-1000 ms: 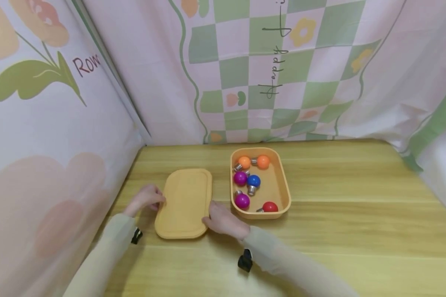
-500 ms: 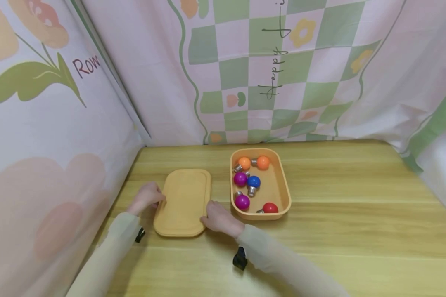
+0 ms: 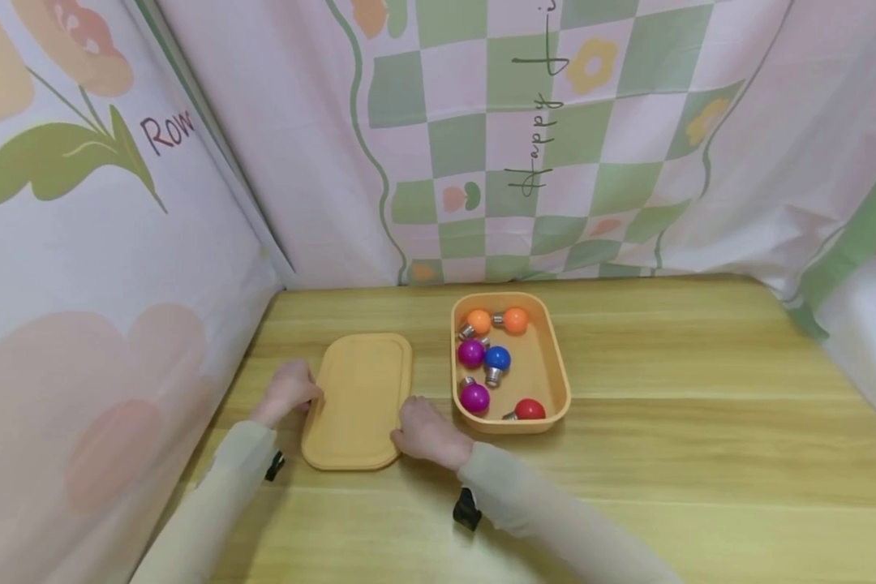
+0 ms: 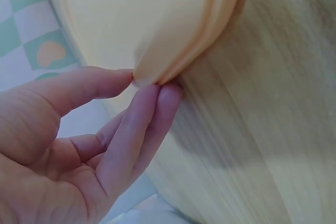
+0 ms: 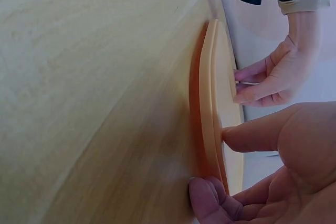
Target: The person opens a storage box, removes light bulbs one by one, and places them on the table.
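Your left hand and right hand pinched opposite edges of one lid between them, long axis pointing away from you; whether it touched the table was hard to tell. Rightward, one box held six bulbs: two orange, two purple, one blue, one red.

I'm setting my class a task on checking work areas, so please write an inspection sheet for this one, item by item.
Surface: wood-grain table.
Job's things: lid-like yellow panel, apart from the open yellow box to its right in the head view; box holds two orange bulbs, two purple bulbs, a blue bulb and a red bulb.
Clutter: nothing seen.
Hands: left hand and right hand pinch opposite edges of the panel.
Cables: nothing seen.
Surroundings: printed cloth behind and at the sides.
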A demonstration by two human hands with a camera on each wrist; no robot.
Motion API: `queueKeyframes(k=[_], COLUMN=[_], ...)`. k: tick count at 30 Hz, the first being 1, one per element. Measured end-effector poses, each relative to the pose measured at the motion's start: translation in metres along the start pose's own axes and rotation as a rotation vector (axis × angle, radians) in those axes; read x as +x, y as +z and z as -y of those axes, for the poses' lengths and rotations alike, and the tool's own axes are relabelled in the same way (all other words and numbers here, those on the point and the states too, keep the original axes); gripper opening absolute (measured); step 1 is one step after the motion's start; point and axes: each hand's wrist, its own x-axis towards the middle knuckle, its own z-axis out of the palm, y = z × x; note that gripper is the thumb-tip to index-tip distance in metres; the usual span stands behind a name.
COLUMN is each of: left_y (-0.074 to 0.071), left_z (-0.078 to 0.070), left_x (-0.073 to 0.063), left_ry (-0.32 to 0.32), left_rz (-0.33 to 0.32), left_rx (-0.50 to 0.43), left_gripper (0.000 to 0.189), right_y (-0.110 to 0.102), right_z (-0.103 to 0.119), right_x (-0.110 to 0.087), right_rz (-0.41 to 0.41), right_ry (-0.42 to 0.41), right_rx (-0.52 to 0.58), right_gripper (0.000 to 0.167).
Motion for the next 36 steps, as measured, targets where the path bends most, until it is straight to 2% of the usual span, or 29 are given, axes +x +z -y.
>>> queueKeyframes(k=[7,15,20,24,26,31,34,36], left_y=[0.0,0.002,0.003,0.001,-0.001,-0.003,-0.002,-0.001], left_z=[-0.003,-0.005,-0.002,-0.001,-0.003,-0.02,-0.035,-0.045], left_x=[-0.002,-0.002,-0.001,-0.001,-0.001,-0.001,0.0,0.002], left_ry=[-0.018,-0.03,-0.03,-0.017,-0.001,0.061,0.086,0.097], left_rz=[0.033,0.032,0.035,0.027,0.008,-0.057,-0.082,-0.08], left_rx=[-0.008,-0.003,-0.021,-0.011,-0.003,-0.004,-0.021,-0.075], left_gripper=[0.009,0.009,0.011,0.013,0.016,0.018,0.018,0.02], right_y=[0.001,0.001,-0.005,-0.014,-0.02,-0.033,-0.04,-0.045], right_z=[0.0,-0.001,0.0,0.002,0.002,0.002,0.001,0.0], right_x=[0.0,0.0,-0.003,-0.009,-0.013,-0.023,-0.028,-0.03], right_rz=[-0.029,-0.028,-0.02,-0.012,0.0,-0.002,-0.021,-0.033], right_ry=[-0.042,-0.031,-0.033,-0.033,-0.036,-0.087,-0.135,-0.158], right_rx=[-0.078,-0.077,-0.091,-0.057,-0.021,0.032,0.023,0.025], right_gripper=[0.024,0.025,0.035,0.044,0.042,0.025,0.024,0.026])
